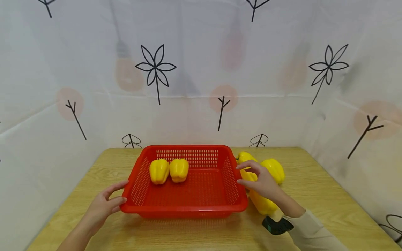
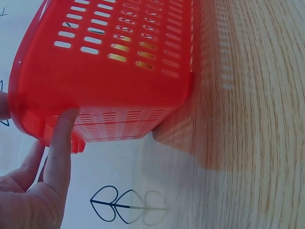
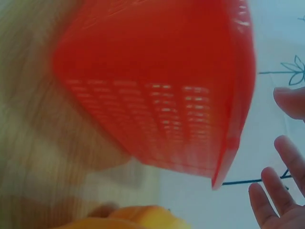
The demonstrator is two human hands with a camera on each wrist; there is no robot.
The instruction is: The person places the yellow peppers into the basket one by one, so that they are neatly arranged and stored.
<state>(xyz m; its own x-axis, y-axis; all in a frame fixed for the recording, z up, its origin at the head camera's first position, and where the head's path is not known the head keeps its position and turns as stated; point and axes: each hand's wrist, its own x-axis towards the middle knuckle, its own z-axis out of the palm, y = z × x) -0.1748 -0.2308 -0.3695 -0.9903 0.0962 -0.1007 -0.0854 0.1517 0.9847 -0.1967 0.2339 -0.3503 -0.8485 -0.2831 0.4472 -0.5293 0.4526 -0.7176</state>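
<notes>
A creased white sheet (image 1: 194, 118) printed with black flowers and twigs hangs at 12 o'clock. Below it, a pale table (image 1: 317, 195) shows wood grain. On it sits a red plastic basket (image 1: 185, 208), rectangular with rounded corners, slotted walls and a glossy rim; it faces upward, its long axis running from 9 to 3 o'clock. Near its 8 o'clock, the left hand (image 1: 101, 206) has the rim between thumb and fingers, with little gap left. By its 3 o'clock, the right hand (image 1: 263, 179) is spread with curved fingers, just beside the rim, holding nothing. Two yellow peppers (image 1: 159, 171), shiny, blocky and lobed, stand side by side inside toward 10 o'clock, long axes from 12 to 6. More loose peppers (image 1: 273, 170) lie on the table past 3 o'clock, partly behind the right hand; the farthest points its stem to 9, the nearest stretches from 10 to 4
</notes>
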